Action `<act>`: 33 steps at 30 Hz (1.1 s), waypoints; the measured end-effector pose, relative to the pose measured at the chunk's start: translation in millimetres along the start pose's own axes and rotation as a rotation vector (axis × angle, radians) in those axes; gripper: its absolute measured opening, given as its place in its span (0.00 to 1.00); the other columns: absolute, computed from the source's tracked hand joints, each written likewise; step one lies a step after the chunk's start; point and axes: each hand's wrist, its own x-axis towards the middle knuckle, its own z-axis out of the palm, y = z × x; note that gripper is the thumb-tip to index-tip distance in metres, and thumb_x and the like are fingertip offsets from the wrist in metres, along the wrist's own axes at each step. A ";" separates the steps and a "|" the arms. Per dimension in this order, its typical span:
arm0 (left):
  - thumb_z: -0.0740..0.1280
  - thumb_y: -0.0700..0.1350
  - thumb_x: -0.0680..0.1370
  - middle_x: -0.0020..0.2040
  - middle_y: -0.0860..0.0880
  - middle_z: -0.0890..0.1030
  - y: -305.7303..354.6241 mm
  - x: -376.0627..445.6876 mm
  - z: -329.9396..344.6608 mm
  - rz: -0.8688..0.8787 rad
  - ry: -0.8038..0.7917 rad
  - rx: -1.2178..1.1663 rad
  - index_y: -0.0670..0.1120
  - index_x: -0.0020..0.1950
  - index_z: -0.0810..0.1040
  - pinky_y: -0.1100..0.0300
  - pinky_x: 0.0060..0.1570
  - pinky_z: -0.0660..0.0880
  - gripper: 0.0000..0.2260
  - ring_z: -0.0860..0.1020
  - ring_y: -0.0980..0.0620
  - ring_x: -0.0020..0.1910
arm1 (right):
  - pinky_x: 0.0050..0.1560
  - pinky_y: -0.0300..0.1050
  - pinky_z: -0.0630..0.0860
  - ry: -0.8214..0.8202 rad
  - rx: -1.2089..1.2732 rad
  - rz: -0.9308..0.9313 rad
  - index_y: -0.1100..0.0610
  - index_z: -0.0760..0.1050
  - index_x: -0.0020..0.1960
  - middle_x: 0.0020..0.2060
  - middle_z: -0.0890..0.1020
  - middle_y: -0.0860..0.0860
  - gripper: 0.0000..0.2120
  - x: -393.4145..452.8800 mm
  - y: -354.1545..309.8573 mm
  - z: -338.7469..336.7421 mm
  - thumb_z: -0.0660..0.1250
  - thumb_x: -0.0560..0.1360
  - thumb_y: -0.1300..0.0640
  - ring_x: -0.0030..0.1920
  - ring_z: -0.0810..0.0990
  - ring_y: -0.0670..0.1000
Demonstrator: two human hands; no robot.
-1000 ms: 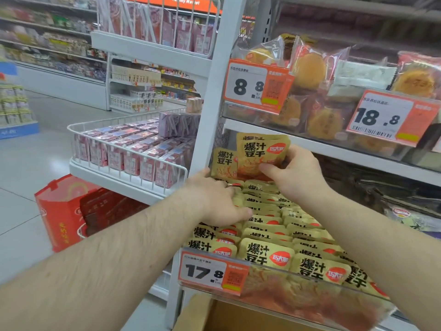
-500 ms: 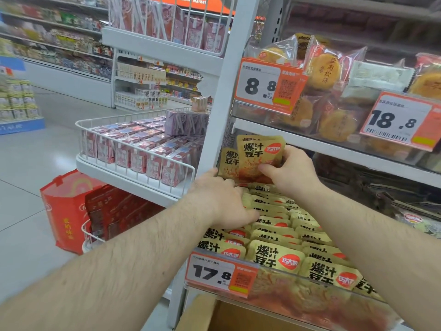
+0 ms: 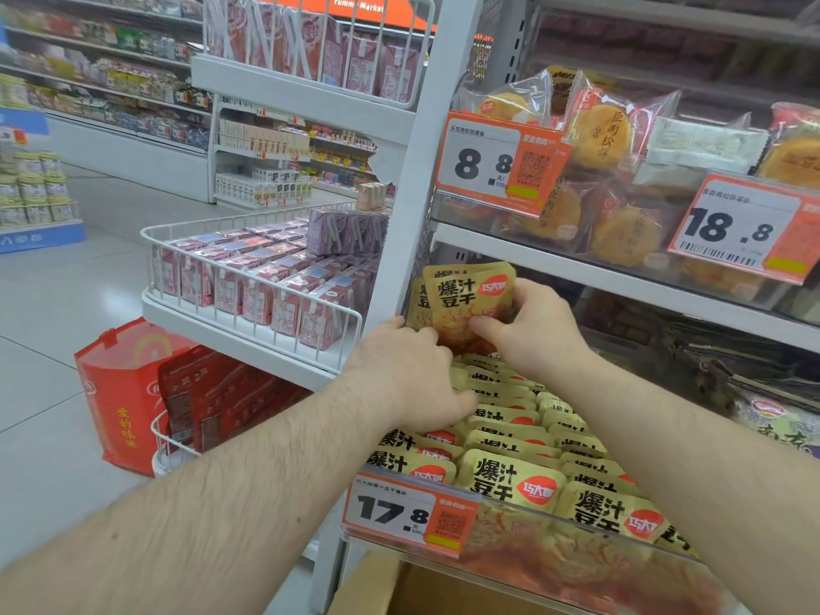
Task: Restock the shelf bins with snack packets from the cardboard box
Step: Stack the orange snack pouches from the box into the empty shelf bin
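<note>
Red bags (image 3: 133,392) on floor below wire basket (image 3: 248,299) of pink cartons.

Shelf bin (image 3: 546,565): rows of yellow snack packets (image 3: 510,479). Your right hand (image 3: 530,324) pinches upright packets (image 3: 466,304) at the bin's back; your left hand (image 3: 410,375) rests on the rows. Cardboard box (image 3: 399,588) below.

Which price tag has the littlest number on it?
The 8.8 tag, on the upper shelf beside the white post. The 17.8 tag and the 18.8 tag both show bigger numbers.
</note>
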 end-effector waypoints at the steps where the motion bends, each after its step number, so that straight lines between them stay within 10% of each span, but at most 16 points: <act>1: 0.48 0.68 0.78 0.64 0.46 0.75 -0.2 -0.3 0.0 -0.001 0.004 0.002 0.48 0.69 0.74 0.47 0.75 0.56 0.33 0.73 0.47 0.65 | 0.42 0.35 0.71 -0.005 -0.007 0.002 0.45 0.77 0.49 0.43 0.81 0.39 0.09 1.7 -0.7 2.9 0.73 0.73 0.56 0.45 0.78 0.42; 19: 0.48 0.67 0.78 0.66 0.47 0.75 -0.6 0.2 2.9 -0.006 0.021 0.000 0.47 0.70 0.74 0.47 0.75 0.57 0.33 0.72 0.47 0.66 | 0.54 0.53 0.80 0.003 0.091 0.106 0.45 0.79 0.46 0.43 0.84 0.43 0.09 17.6 -7.1 28.2 0.75 0.71 0.57 0.48 0.83 0.48; 33: 0.49 0.67 0.78 0.69 0.46 0.75 -0.5 1.5 3.9 0.001 0.016 -0.020 0.47 0.73 0.71 0.46 0.75 0.57 0.33 0.71 0.48 0.68 | 0.54 0.50 0.79 -0.062 -0.118 0.333 0.52 0.82 0.52 0.48 0.85 0.50 0.15 23.2 8.6 51.5 0.76 0.69 0.47 0.51 0.82 0.53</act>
